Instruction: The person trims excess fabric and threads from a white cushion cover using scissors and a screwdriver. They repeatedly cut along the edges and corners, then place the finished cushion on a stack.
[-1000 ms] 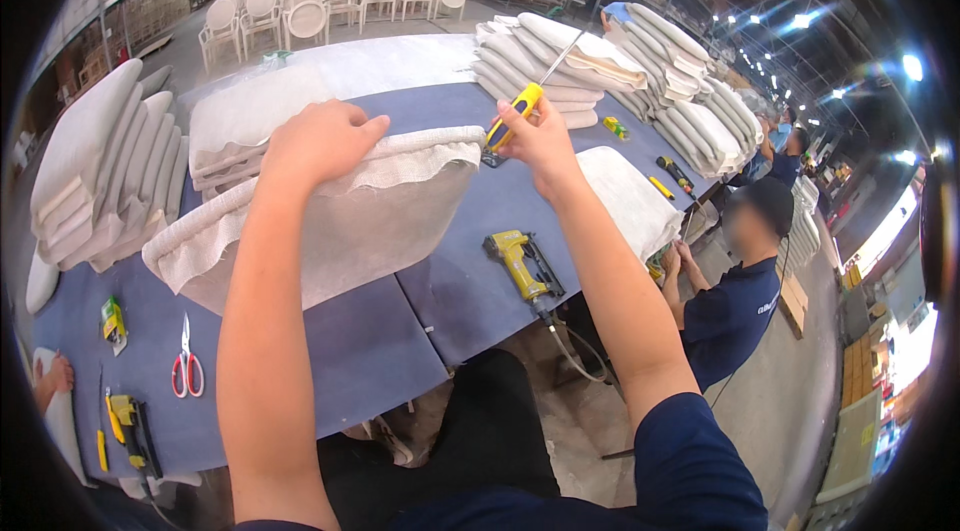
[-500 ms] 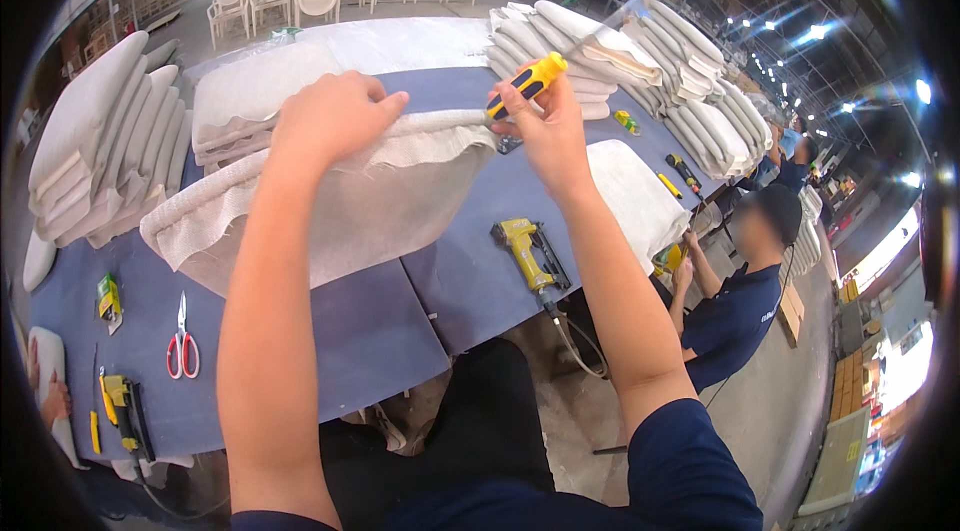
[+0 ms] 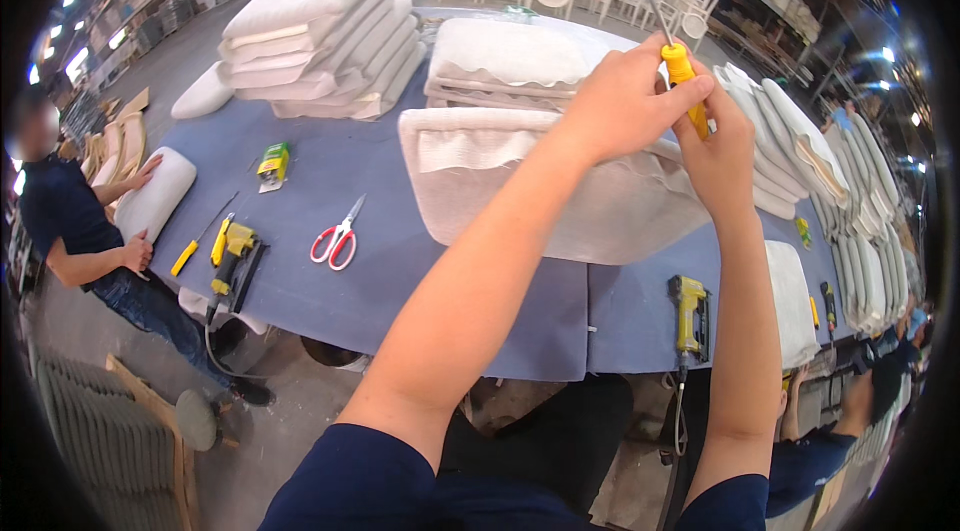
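Observation:
A screwdriver-like tool [image 3: 690, 91] with a yellow handle and long metal shaft points up and away over the table. My right hand [image 3: 722, 136] is closed around the lower handle. The fingers and thumb of my left hand [image 3: 625, 101] close on its upper end, near the shaft. Below my hands, a pale fabric-covered seat pad [image 3: 560, 216] stands tilted on edge, its loose frayed flap hanging along the top. Behind it lies a stack of similar pads [image 3: 510, 51]. My left forearm crosses in front of part of the pad.
On the blue-grey table [image 3: 500, 316] lie red-handled scissors [image 3: 340, 241], a green-yellow box [image 3: 273, 166] and two staple guns [image 3: 237, 256], [image 3: 690, 316] with hoses. Tall pad stacks [image 3: 320, 41] stand left and right. A co-worker [image 3: 70, 201] handles a pad at left; another [image 3: 840, 431] is at right.
My left hand has left the pad's top edge and come to the tool beside my right hand. The tool now points more upright. The view has swung left.

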Available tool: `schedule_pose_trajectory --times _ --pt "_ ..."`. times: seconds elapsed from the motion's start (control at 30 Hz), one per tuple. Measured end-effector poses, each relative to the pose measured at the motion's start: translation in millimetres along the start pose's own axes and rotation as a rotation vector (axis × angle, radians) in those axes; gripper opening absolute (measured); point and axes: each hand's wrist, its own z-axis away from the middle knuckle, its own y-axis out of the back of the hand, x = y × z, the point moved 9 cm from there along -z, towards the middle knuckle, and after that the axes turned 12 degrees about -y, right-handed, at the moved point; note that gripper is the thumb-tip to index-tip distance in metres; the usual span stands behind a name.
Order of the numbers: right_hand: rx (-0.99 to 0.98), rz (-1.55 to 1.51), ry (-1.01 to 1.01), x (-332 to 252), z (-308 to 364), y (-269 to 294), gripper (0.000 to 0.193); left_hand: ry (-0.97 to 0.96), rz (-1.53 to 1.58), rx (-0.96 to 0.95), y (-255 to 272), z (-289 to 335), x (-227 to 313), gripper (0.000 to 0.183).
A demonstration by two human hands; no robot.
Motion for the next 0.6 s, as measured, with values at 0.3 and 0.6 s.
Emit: schedule_pose_trajectory --times 0.3,0.6 --pt "0.056 0.041 0.051 15.8 18.2 -36.0 0.061 -0.087 -0.242 0.123 17.2 25.2 26.1 0.034" --pt "0.046 0.284 -0.094 32.0 25.7 -29.1 0.031 -0.062 -0.284 0.383 148.2 115.0 83.7 0.034"
